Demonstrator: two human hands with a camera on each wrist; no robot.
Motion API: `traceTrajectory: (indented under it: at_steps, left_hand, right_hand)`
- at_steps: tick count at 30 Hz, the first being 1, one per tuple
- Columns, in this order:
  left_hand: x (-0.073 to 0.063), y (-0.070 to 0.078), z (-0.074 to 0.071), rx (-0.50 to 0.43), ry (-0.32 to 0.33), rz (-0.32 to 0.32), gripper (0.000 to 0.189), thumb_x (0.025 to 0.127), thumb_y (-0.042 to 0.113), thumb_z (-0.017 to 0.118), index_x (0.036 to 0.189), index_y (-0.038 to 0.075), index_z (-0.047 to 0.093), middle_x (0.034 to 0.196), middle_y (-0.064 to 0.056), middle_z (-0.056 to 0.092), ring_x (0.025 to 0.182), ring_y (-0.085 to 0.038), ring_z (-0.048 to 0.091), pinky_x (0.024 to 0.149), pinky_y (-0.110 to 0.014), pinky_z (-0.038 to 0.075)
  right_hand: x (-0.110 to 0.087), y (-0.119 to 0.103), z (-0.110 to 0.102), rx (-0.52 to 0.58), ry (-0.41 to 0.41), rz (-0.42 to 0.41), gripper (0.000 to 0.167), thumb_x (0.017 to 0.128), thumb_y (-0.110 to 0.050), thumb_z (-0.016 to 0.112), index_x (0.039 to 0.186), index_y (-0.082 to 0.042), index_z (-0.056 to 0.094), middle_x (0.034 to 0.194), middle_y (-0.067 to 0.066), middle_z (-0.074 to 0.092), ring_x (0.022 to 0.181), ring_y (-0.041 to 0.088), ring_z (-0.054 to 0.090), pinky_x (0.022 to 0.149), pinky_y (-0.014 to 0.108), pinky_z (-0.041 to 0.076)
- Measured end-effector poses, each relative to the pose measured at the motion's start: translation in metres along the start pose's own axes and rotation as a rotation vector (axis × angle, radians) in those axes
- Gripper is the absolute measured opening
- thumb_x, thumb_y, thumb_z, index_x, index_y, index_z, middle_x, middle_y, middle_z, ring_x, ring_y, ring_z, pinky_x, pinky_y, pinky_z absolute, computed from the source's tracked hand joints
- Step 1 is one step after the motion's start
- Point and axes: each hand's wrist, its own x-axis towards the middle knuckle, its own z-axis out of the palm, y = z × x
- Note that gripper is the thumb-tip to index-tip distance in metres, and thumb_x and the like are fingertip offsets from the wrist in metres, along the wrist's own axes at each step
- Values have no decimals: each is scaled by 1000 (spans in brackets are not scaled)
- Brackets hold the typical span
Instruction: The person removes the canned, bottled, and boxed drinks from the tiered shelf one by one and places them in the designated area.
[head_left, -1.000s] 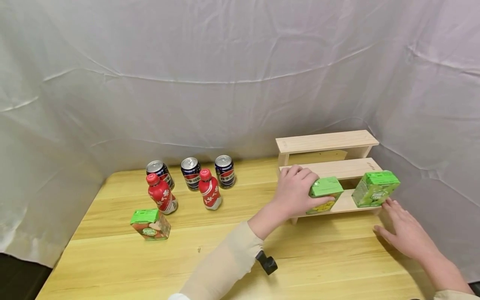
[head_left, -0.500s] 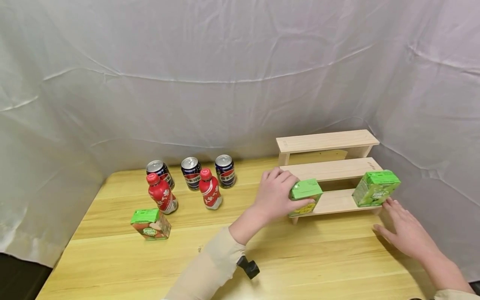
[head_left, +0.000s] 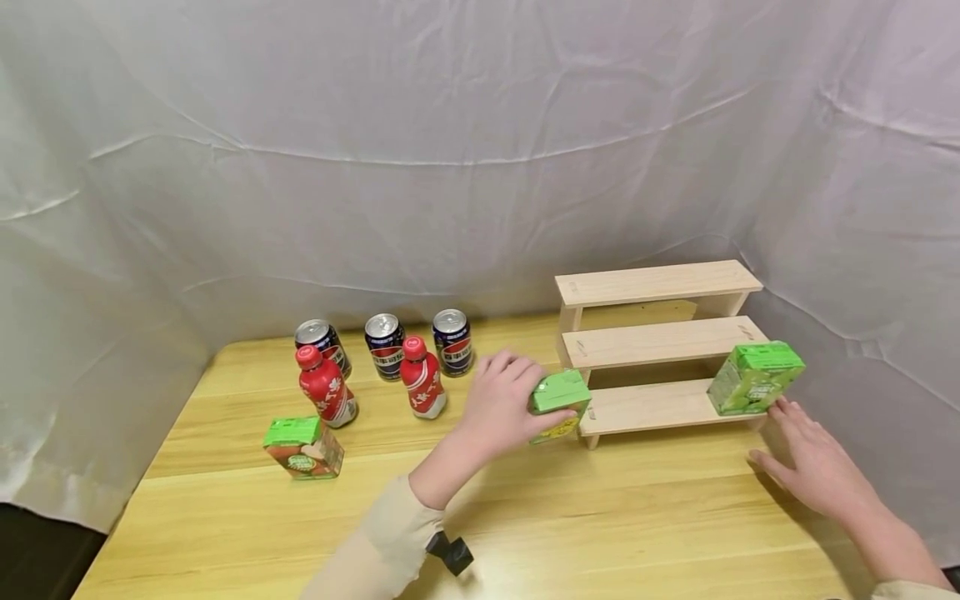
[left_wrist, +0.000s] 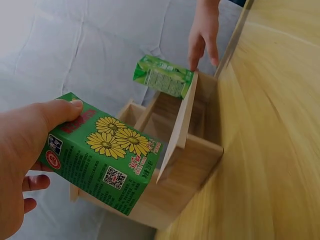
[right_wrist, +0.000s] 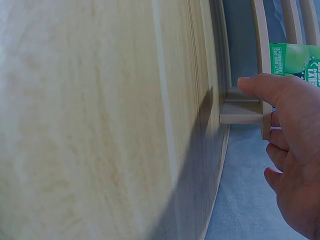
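My left hand [head_left: 504, 408] grips a green drink carton [left_wrist: 107, 150] with yellow flowers printed on it. In the head view the carton is just left of the lowest board of a three-step wooden shelf [head_left: 651, 340]; in the left wrist view it is tilted, thumb on one face. On the right end of that lowest board [head_left: 652, 407] stands another green drink carton [head_left: 753, 379]. Beside that end is my right hand [head_left: 817, 462], fingers extended to the board's corner and thumb apart from them. Its fingertips are partly hidden behind the board in the right wrist view.
On the left of the wooden table [head_left: 225, 533] stand several drinks: a green-topped carton [head_left: 303, 450], two red bottles [head_left: 324, 387] and three dark cola cans [head_left: 453, 343]. Grey cloth [head_left: 450, 167] hangs behind the table and along both sides.
My left hand has moved left with the flowered carton, from in front of the lowest board to past its left end. My right hand has stayed at the shelf's right end.
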Motion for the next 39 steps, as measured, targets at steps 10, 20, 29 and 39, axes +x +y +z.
traceTrajectory:
  at_steps: [10, 20, 29, 39]
  left_hand:
    - [-22, -19, -11, 61, 17, 18, 55, 74, 70, 68, 101, 23, 67, 100, 10, 68, 98, -12, 52, 88, -35, 39]
    - [-41, -33, -24, 94, 40, 61, 54, 72, 69, 71, 97, 22, 67, 96, 9, 68, 94, -15, 52, 86, -36, 40]
    - [-60, -49, -37, 116, 12, 70, 53, 71, 67, 72, 97, 21, 67, 97, 8, 67, 94, -16, 50, 90, -39, 39]
    - [-81, -67, -53, 172, -28, 85, 54, 72, 67, 72, 99, 20, 66, 98, 6, 65, 97, -17, 52, 88, -39, 39]
  right_hand:
    - [0, 1, 1, -2, -10, 4, 78, 94, -27, 63, 143, 20, 26, 155, 35, 12, 149, 43, 0, 120, 36, -14]
    - [-1, -1, 1, 6, -5, 8, 78, 93, -26, 63, 144, 19, 25, 155, 36, 13, 150, 43, 1, 120, 39, -12]
    - [-2, -1, 1, 5, 1, 5, 78, 93, -26, 63, 143, 19, 25, 154, 37, 14, 150, 42, 0, 120, 39, -12]
    - [-1, 0, 2, 11, 12, -1, 78, 93, -25, 64, 144, 18, 25, 155, 35, 14, 150, 41, 1, 121, 40, -11]
